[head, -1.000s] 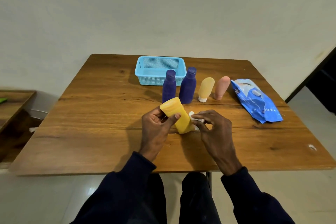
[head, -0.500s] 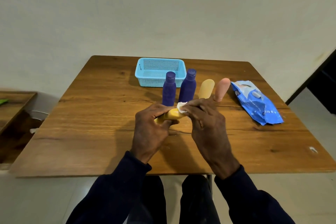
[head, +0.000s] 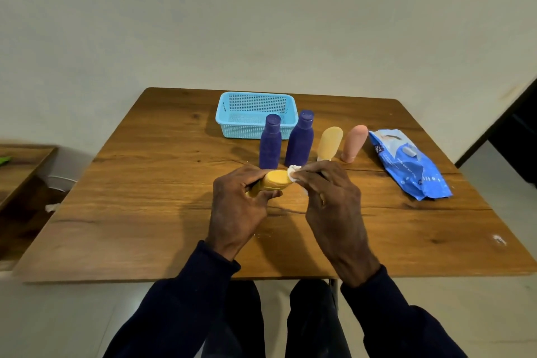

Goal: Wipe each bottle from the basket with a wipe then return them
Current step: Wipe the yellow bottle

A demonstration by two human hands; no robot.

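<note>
Nearest, over the middle of the surface (head: 151,212), the left hand (head: 238,206) grips a yellow bottle (head: 276,180) around its body, holding it roughly sideways with one end turned to the right. There the right hand (head: 331,200) pinches a small bunched wipe (head: 294,174) against that end. The grip looks like the weak point: a damp plastic body could slide through the left fingers if the right hand rubs hard, and the bottle would drop and perhaps roll. The wipe is bunched so small that it may miss patches or slip out of the pinch. Just beyond the hands stand a left purple bottle (head: 270,144), a right purple bottle (head: 300,139), a pale yellow bottle (head: 329,142) and a pink bottle (head: 353,142). They are close to the knuckles, so a wide stroke could knock one over, and the two slim ones, standing on their caps, seem easiest to tip. Farther back the blue basket (head: 241,131) sits behind the purple pair, so any return means reaching over them. A pack of wipes (head: 409,166) lies at the right.
</note>
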